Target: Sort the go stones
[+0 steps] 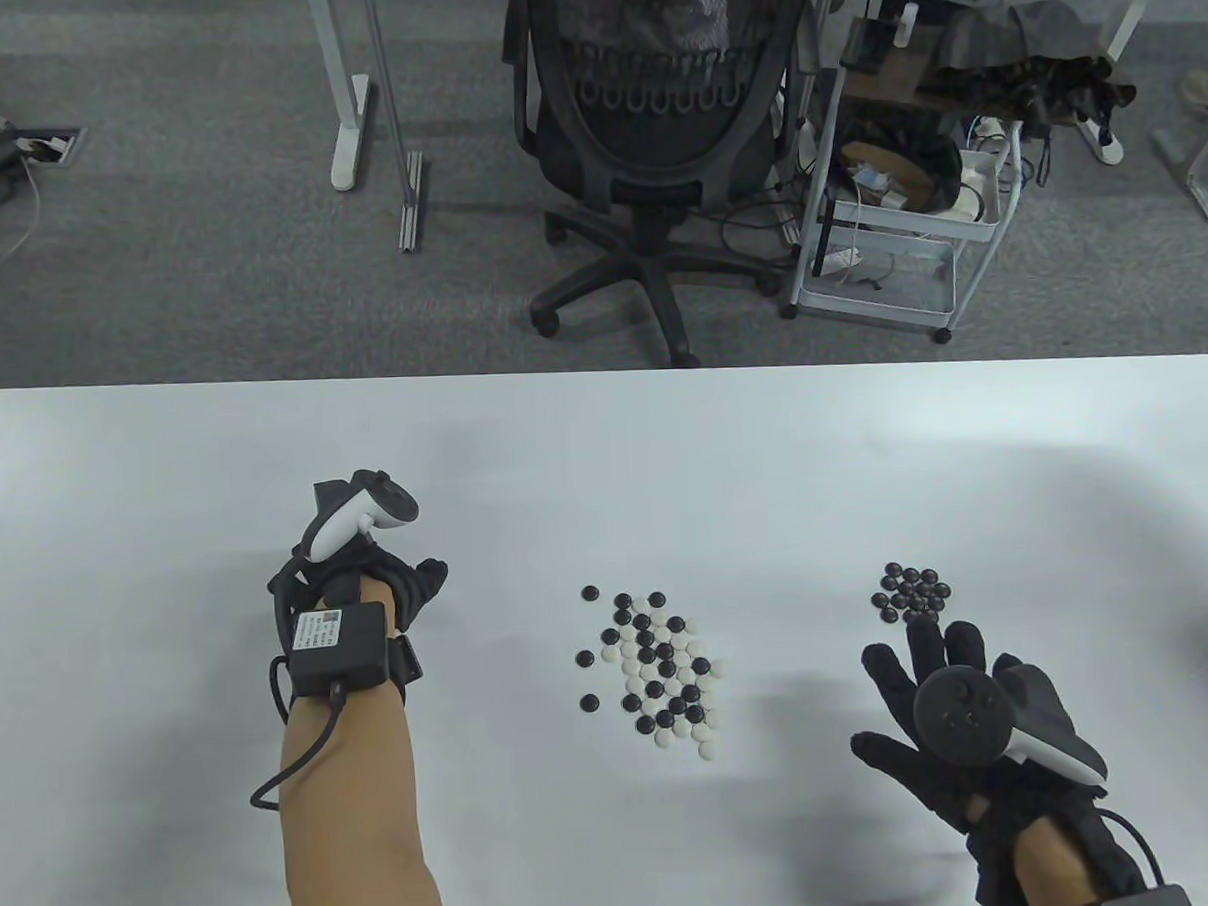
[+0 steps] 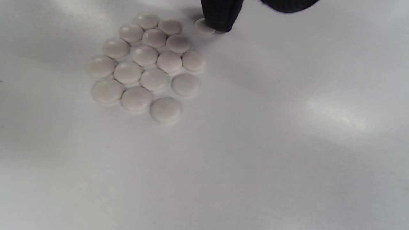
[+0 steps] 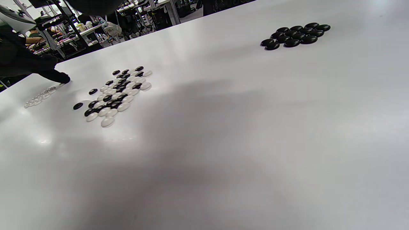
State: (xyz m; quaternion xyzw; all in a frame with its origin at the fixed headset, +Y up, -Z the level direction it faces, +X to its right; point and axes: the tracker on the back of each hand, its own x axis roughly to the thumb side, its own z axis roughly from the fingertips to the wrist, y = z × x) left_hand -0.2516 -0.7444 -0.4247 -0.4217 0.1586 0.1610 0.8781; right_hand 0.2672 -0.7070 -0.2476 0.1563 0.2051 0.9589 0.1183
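Go stones lie in three groups on the white table (image 1: 164, 472). The mixed pile (image 1: 659, 671) of black and white stones sits at the middle of the table, with a few black strays just off its left side. To its right, well apart, the black cluster (image 1: 910, 592) is packed tight, stones touching. In the left wrist view the white cluster (image 2: 147, 65) lies packed in close rows; in the table view it is hidden behind the left hand.

The left hand (image 1: 369, 583) is down at the table left of the mixed pile. One gloved fingertip (image 2: 220, 16) presses on a single white stone (image 2: 204, 27) just beside the cluster's edge; how the rest of that grip lies cannot be told.

The right hand (image 1: 961, 718) is just near of the black cluster, its grip spread, fingers fanned toward the cluster and holding nothing.

Bare table runs between the mixed pile and each sorted cluster, and a broad bare strip reaches from all three groups to the far edge. The near stretch between the two forearms is bare too. Beyond the far edge stand an office chair (image 1: 640, 121) and a wire cart (image 1: 894, 210) on grey carpet.
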